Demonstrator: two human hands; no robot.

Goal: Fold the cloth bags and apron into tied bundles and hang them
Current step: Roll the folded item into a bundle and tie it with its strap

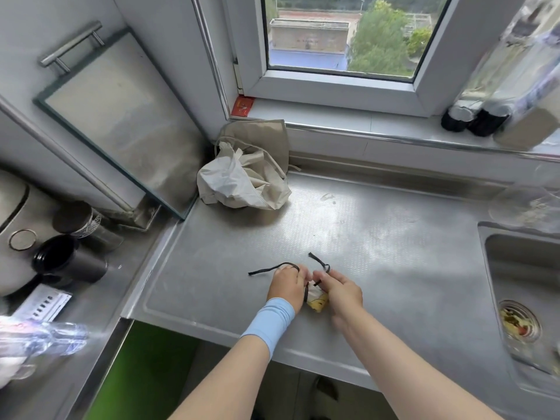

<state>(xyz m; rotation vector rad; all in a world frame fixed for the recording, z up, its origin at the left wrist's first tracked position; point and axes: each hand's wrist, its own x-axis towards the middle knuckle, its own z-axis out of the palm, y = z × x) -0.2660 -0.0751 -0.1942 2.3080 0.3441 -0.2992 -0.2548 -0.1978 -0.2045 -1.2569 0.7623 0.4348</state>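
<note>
While tying off 1 small folded bundle (318, 302) at the near edge of the steel counter (378, 237), working with both hands close together over it. Gripping 1 black cord (265, 269) in the curled fingers (291, 275) of the left hand (286, 286), blue wristband (269, 321) on that wrist; letting its loose end trail left across the metal. Pinching the other cord (319, 260) between thumb and fingertips (324, 275) of the right hand (342, 289); letting that end arch up and away toward the window. Recording both grips as narrow, closed on cord and not on cloth.

Locating the bundle directly between the 2 hands, tucked under the fingertips and a little toward the body, touching both hands or very nearly. Seeing only a pale and yellow patch of it; marking the rest as hidden, so leaving its long axis unstated. Placing neither hand nearer than the other. Reading the cords as crossing above the bundle in the gap between the hands; unable to confirm any knot there.

Judging the step as knot-tying in progress. Expecting the next pull to call for drawing the hands apart sideways, along the line of the loose ends, while pinning the bundle down. Flagging 1 risk: slack in either cord letting the roll spring open.

Noting a crumpled heap of pale cloth (242, 183) in the far left corner below the window sill, well apart from the hands, not yet folded. Noting the sink (521, 268) off to the right.
</note>
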